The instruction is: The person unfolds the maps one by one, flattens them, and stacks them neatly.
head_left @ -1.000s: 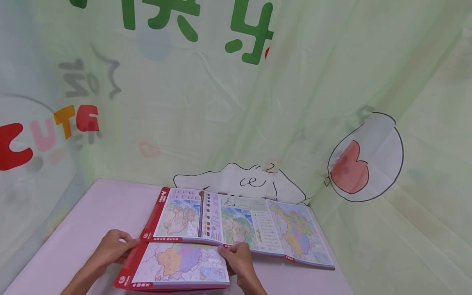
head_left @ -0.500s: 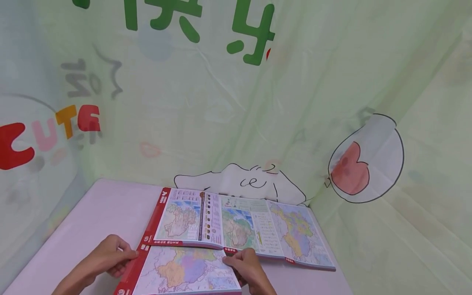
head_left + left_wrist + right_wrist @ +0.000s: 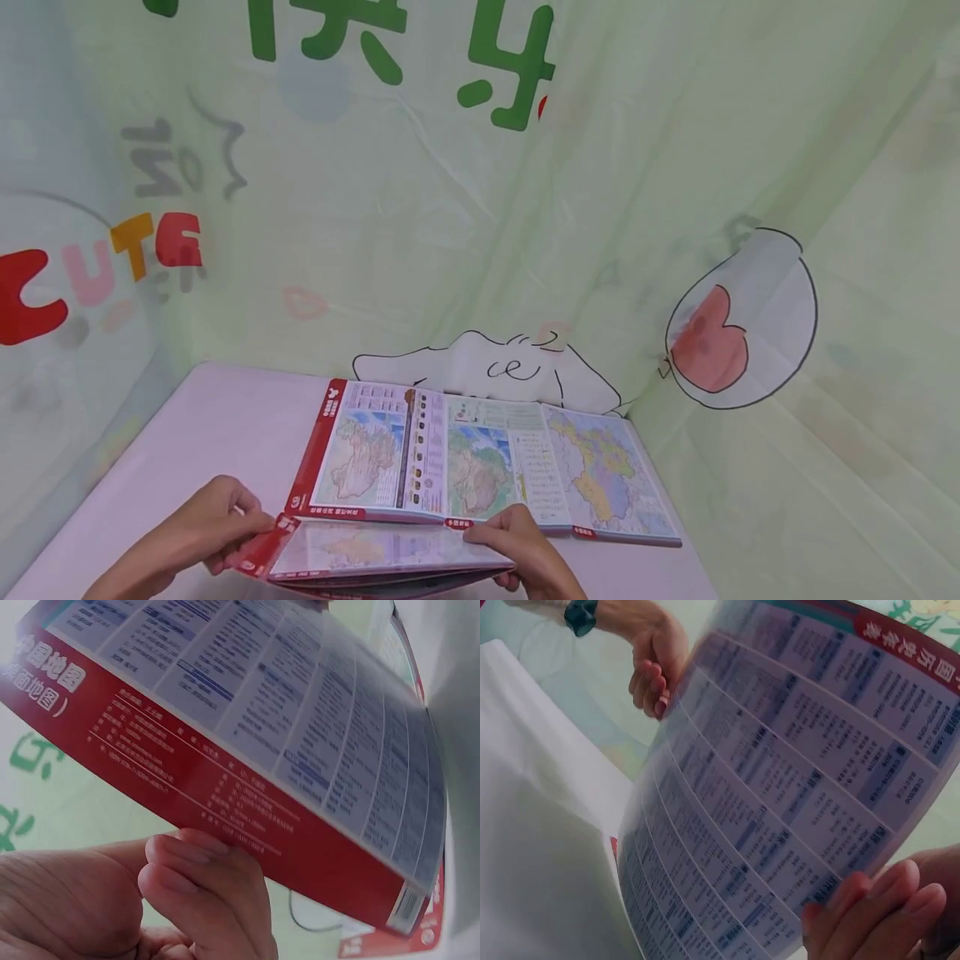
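Observation:
Both hands hold a folded map (image 3: pixel 375 550) near the front of the table. Its top panel carries a coloured map, and a red band runs along its left side. My left hand (image 3: pixel 213 525) pinches that red band between thumb and fingers. At the opposite edge my right hand (image 3: pixel 521 546) grips the map, thumb on top and fingers beneath. The map is tilted, so its front edge shows several layers slightly apart. In the left wrist view the underside (image 3: pixel 247 697) shows blue-grey columns of small print above a red border with a barcode. The right wrist view shows the same printed underside (image 3: pixel 772 772).
Behind the held map, several similar maps (image 3: pixel 480 467) lie overlapping in a row on the pale pink table (image 3: pixel 217 433). The leftmost has a red band on its left side. A pale green printed curtain (image 3: pixel 420 208) hangs close behind and around the table.
The held map first slid a little toward the person, then tipped so its top panel looks much narrower and its lower layers show. Both hands keep their grip; the row of maps stays put.

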Motion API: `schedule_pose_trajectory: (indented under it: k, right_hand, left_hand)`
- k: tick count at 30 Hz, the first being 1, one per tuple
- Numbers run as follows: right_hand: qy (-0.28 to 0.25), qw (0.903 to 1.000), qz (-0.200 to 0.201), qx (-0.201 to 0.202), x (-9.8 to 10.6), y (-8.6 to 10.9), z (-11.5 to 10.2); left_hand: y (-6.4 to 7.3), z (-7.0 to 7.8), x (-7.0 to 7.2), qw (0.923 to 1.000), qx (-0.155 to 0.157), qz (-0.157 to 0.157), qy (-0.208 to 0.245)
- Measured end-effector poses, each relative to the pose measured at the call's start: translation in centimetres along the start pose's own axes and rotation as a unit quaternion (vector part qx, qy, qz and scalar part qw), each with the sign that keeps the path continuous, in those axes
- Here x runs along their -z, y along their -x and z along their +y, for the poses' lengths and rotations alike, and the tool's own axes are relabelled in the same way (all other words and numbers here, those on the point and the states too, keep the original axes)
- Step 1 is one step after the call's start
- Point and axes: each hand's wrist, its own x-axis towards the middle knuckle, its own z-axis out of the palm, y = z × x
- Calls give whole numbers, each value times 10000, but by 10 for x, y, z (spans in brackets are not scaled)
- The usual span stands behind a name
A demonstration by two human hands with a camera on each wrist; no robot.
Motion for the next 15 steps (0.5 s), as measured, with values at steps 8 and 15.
schedule_pose_trajectory:
  k: [8, 15]
  right_hand:
    - [311, 9992, 125, 234, 9, 2, -2]
    - [945, 9832, 1255, 925, 17, -28, -3]
  left_hand:
    - [3, 12, -2, 9966, -792, 0, 243]
    - [-35, 18, -20, 9920, -798, 970, -90]
